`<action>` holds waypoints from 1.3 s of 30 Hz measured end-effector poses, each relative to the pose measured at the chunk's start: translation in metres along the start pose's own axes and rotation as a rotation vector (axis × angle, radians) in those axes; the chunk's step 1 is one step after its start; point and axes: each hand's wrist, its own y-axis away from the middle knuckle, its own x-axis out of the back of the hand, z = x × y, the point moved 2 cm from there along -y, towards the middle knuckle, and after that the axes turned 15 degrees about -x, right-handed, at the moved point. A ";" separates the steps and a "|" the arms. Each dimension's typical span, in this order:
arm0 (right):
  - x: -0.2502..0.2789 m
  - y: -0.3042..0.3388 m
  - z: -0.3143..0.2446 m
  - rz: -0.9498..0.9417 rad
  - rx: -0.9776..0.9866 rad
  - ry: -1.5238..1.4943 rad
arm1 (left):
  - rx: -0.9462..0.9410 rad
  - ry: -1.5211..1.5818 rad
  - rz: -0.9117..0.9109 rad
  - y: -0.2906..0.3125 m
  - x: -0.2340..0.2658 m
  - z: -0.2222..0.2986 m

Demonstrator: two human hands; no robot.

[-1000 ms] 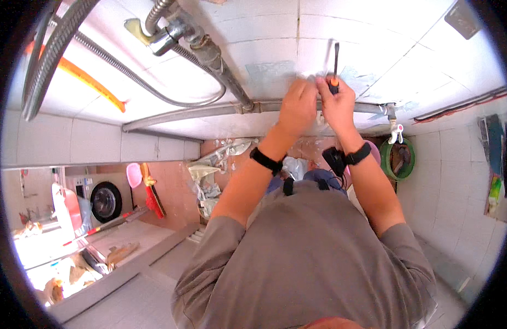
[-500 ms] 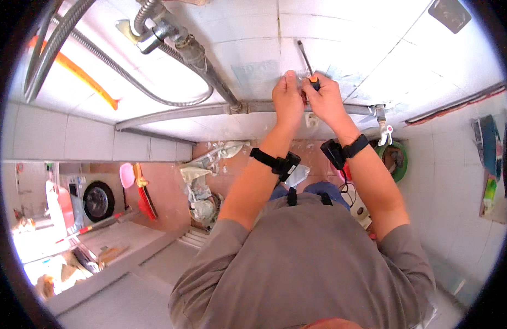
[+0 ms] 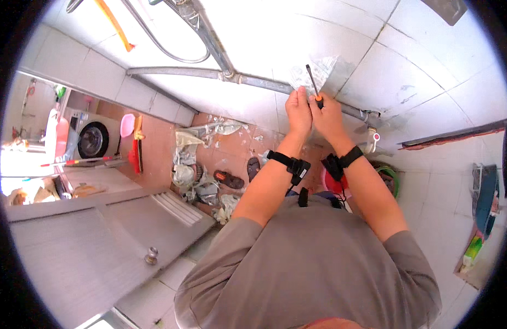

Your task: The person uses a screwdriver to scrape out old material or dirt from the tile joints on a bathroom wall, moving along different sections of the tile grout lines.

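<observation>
My right hand (image 3: 327, 118) is closed round a screwdriver (image 3: 313, 79) with a black and orange handle, its dark shaft pointing up toward the wall. Beside it, my left hand (image 3: 299, 114) is closed with the thumb up, and the two hands touch or nearly touch. What the left fingers hold is hidden. Just beyond the fingertips shows a crinkled, clear plastic-looking piece (image 3: 333, 68); I cannot tell whether it is held or lies on the wall. Both hands are in front of a grey pipe (image 3: 264, 83) that runs along the white tiled wall.
A tap (image 3: 373, 138) is at the pipe's right end. On the floor are crumpled plastic (image 3: 183, 156), slippers (image 3: 229, 179), a red basin (image 3: 333, 181) and a green tub (image 3: 393, 178). A grey door (image 3: 111, 236) stands at left, a washing machine (image 3: 91, 140) beyond it.
The view has shifted, showing more floor, the slippers and the door. My hands are closer to the tap along the pipe, still together, and the screwdriver stays in my right hand.
</observation>
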 end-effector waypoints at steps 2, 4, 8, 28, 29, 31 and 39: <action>0.000 0.020 0.023 -0.032 -0.078 -0.022 | -0.020 -0.240 -0.045 0.020 0.001 0.010; 0.008 0.044 0.046 -0.097 -0.202 -0.030 | -0.009 -0.377 -0.120 0.047 0.000 0.012; 0.033 0.082 0.071 -0.126 -0.273 0.057 | 0.219 -0.515 -0.233 0.090 0.004 0.006; 0.133 0.088 0.034 -0.177 -0.325 0.157 | 0.450 0.018 -0.132 0.062 -0.095 0.050; 0.140 0.091 0.040 -0.262 -0.429 0.238 | 0.403 -0.071 -0.225 0.075 -0.095 0.037; 0.158 0.114 0.048 -0.257 -0.363 0.245 | 0.316 -0.208 -0.361 0.101 -0.099 0.022; 0.228 0.187 0.049 -0.225 -0.268 0.199 | 0.087 -0.342 -0.802 0.217 -0.099 0.025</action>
